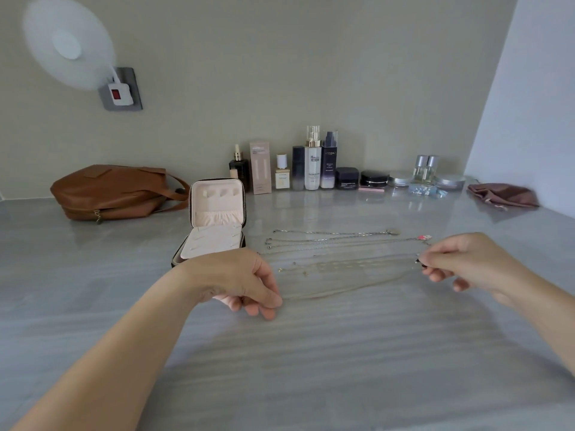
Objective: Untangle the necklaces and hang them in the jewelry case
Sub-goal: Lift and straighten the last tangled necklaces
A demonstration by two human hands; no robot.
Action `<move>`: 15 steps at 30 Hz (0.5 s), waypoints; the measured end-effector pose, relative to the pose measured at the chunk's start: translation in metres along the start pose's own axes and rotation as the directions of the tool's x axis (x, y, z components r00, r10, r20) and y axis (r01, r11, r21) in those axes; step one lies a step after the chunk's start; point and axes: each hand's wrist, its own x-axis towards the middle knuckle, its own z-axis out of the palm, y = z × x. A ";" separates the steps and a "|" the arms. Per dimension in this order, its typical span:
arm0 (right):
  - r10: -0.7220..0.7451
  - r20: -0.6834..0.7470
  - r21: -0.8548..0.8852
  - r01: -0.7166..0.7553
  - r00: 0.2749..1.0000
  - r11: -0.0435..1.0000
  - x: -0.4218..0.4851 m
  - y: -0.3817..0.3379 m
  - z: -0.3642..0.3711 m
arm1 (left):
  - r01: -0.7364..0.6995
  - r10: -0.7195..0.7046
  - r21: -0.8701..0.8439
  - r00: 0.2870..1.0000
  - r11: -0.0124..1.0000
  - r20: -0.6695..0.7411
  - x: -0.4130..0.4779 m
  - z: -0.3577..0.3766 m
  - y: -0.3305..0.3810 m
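The left hand [249,284] and right hand [466,262] are each pinching one end of a thin pale-gold chain necklace [342,290], which is running left-to-right across mid-frame. The open pink-lined zip jewelry case [217,203] is standing just above the left hand, which is the nearer one.

Beige wall [280,73], grey marbled countertop [311,353], wall socket [123,88]

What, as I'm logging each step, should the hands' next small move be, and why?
Probably lay the chain down straight and let go, in line with the other necklaces. The left hand and right hand pinch its ends. It looks free of the rows behind it, and the open jewelry case shows nothing hanging yet.
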 end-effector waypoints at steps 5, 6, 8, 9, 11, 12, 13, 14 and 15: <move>-0.019 -0.022 -0.076 0.017 1.000 0.997 -0.002 0.006 0.005 | 0.017 -0.017 0.032 1.000 0.999 -0.008 0.001 0.000 0.000; -0.019 -0.028 -0.075 0.017 0.999 0.997 -0.002 0.007 0.005 | 0.015 -0.014 0.032 1.000 0.999 -0.020 0.001 0.000 0.001; -0.020 -0.034 -0.063 0.018 0.999 0.998 -0.001 0.009 0.004 | 0.002 0.001 0.033 0.997 0.999 -0.079 0.002 0.000 0.000; -0.021 -0.033 -0.055 0.019 0.999 0.998 0.000 0.010 0.003 | -0.006 0.009 0.026 0.993 1.000 -0.120 0.002 0.000 0.000; -0.023 -0.038 -0.042 0.021 0.999 0.999 0.001 0.012 0.001 | -0.023 0.020 -0.012 0.983 1.000 -0.183 0.003 0.000 0.000; -0.022 -0.040 -0.037 0.020 0.999 0.999 0.001 0.013 -0.001 | -0.034 0.025 -0.040 0.980 0.999 -0.198 0.004 -0.001 0.001; -0.019 -0.042 -0.038 0.017 0.999 0.999 0.002 0.014 -0.002 | -0.048 0.033 -0.072 0.978 0.996 -0.204 0.003 -0.001 0.002; -0.014 -0.047 -0.041 0.012 0.999 0.999 0.003 0.015 -0.003 | -0.063 0.042 -0.099 0.979 0.993 -0.202 0.003 -0.001 0.004; -0.010 -0.053 -0.046 0.008 0.999 0.999 0.004 0.015 -0.005 | -0.072 0.050 -0.116 0.981 0.991 -0.187 0.002 -0.002 0.005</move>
